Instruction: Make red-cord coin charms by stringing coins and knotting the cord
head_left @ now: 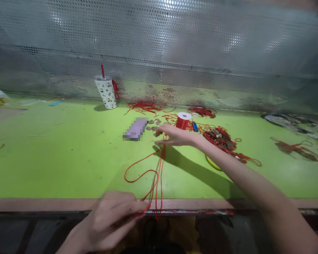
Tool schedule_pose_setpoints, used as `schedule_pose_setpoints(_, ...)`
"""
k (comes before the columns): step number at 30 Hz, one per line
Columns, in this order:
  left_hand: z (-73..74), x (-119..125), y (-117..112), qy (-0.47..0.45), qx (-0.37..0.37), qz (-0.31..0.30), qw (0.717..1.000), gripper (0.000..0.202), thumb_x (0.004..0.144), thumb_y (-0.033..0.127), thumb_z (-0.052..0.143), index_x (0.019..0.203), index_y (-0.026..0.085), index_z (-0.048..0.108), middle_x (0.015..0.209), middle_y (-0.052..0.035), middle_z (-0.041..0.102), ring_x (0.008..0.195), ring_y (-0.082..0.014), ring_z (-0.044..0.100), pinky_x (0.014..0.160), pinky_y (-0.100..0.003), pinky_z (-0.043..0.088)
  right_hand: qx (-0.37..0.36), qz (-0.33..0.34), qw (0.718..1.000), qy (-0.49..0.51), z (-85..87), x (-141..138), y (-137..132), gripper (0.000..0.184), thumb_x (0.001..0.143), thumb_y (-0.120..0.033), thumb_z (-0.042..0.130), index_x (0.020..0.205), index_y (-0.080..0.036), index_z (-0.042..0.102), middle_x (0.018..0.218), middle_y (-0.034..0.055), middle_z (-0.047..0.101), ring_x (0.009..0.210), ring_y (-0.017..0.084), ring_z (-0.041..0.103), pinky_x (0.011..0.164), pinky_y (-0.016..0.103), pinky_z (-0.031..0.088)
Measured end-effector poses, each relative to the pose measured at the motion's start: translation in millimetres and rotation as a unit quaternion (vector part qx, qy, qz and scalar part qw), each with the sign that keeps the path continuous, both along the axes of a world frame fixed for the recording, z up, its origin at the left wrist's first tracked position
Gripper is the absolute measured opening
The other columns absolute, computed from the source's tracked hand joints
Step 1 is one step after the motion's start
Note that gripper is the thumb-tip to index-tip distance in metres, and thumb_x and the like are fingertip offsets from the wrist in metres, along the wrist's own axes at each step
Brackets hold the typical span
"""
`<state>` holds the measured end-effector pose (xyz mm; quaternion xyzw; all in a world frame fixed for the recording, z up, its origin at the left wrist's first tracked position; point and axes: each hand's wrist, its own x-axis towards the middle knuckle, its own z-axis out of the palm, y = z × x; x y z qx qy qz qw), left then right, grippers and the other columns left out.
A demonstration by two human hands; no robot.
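Note:
My left hand (113,218) is at the table's near edge, fingers pinched on the near end of several red cords (159,176). The cords run taut across the green table (55,162) to my right hand (175,135), which is stretched forward and pinches their far end. One cord loops loose on the table to the left. Just beyond my right hand lie a few coins (152,127), a red cord spool (183,120) and a small blue lighter-like object (195,126).
A patterned cup with a red straw (106,91) stands at the back by the perforated metal wall. A blurred purple flat object (135,129) lies left of the coins. A heap of coins tied with red cord (222,139) and loose red cord bundles (145,106) lie right and behind.

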<state>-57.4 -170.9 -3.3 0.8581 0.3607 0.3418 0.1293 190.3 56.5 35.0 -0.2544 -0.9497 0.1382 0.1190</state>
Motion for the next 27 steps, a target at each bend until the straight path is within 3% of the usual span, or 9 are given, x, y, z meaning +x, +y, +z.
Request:
schedule_pose_setpoints(3,3.9,2.2,2.2,-0.009,-0.008,-0.041,0.999,0.032,0.091,0.014,0.054,0.113,0.031,0.071,0.067,-0.0020,0.071,0.052,-0.0162,0.066,0.048,-0.025,0.051,-0.041,0.044,0.996,-0.062,-12.7,-10.4,-18.1,0.022,0.093,-0.034,0.069,0.102,-0.015,0.064,0.104,0.0124,0.065,0.093,0.023,0.059,0.082,0.035,0.049)
schedule_pose_setpoints(6,8.8,3.2,2.6,-0.025,0.029,-0.038,0.999,0.038,0.089,0.006,0.053,0.115,0.029,0.068,0.066,0.0009,0.070,0.051,-0.0138,0.065,0.047,-0.022,0.047,0.003,0.055,0.996,-0.074,-28.8,-15.2,-23.6,0.013,0.097,-0.026,0.062,0.096,-0.014,0.064,0.102,0.0139,0.064,0.096,0.024,0.058,0.085,0.036,0.048)
schedule_pose_setpoints(9,10.2,2.5,1.0,-0.032,0.053,-0.026,0.998,0.039,0.087,0.004,0.054,0.114,0.028,0.068,0.061,0.0027,0.066,0.048,-0.0131,0.062,0.045,-0.023,0.044,0.042,0.001,0.998,-0.041,-37.3,-16.3,-20.0,0.012,0.098,-0.021,0.058,0.088,-0.015,0.061,0.100,0.0136,0.065,0.094,0.024,0.058,0.087,0.039,0.046)
schedule_pose_setpoints(12,6.3,0.3,-0.7,-0.028,0.057,-0.021,0.998,0.038,0.088,0.006,0.054,0.115,0.028,0.068,0.059,0.0024,0.064,0.046,-0.0134,0.059,0.043,-0.024,0.043,-0.032,-0.083,0.991,0.103,-31.0,-10.6,-11.0,0.014,0.099,-0.025,0.053,0.088,-0.018,0.055,0.089,0.0074,0.065,0.079,0.019,0.057,0.076,0.035,0.048)
schedule_pose_setpoints(15,-1.1,-3.3,-1.0,-0.011,0.076,-0.002,0.997,0.035,0.089,0.007,0.055,0.114,0.026,0.069,0.062,0.0018,0.066,0.048,-0.0131,0.060,0.045,-0.023,0.046,-0.132,-0.129,0.927,0.328,-13.7,4.3,2.1,0.015,0.095,-0.036,0.055,0.093,-0.021,0.054,0.076,-0.0004,0.060,0.068,0.015,0.055,0.065,0.030,0.047)
schedule_pose_setpoints(18,-7.8,-7.6,-1.7,0.007,0.104,0.033,0.994,0.034,0.089,0.005,0.057,0.113,0.026,0.069,0.069,0.0012,0.071,0.053,-0.0130,0.064,0.051,-0.023,0.050,-0.209,-0.202,0.814,0.502,3.2,25.3,16.4,0.014,0.084,-0.031,0.059,0.096,-0.023,0.059,0.072,-0.0032,0.057,0.064,0.015,0.055,0.064,0.030,0.048)
schedule_pose_setpoints(20,-10.6,-10.0,-3.3,0.014,0.121,0.050,0.991,0.033,0.089,0.006,0.057,0.112,0.026,0.069,0.073,0.0005,0.074,0.056,-0.0138,0.067,0.052,-0.023,0.053,-0.247,-0.236,0.756,0.558,9.3,39.3,23.5,0.014,0.078,-0.027,0.060,0.091,-0.023,0.062,0.070,-0.0021,0.056,0.068,0.016,0.058,0.068,0.032,0.051)
schedule_pose_setpoints(27,-16.0,-10.9,-8.1,0.015,0.139,0.077,0.987,0.024,0.091,0.011,0.055,0.107,0.025,0.066,0.078,-0.0023,0.076,0.062,-0.0168,0.072,0.054,-0.026,0.057,-0.276,-0.230,0.705,0.611,-3.1,65.9,18.8,0.029,0.068,-0.030,0.074,0.096,-0.022,0.071,0.077,-0.0005,0.066,0.075,0.016,0.064,0.079,0.032,0.054)
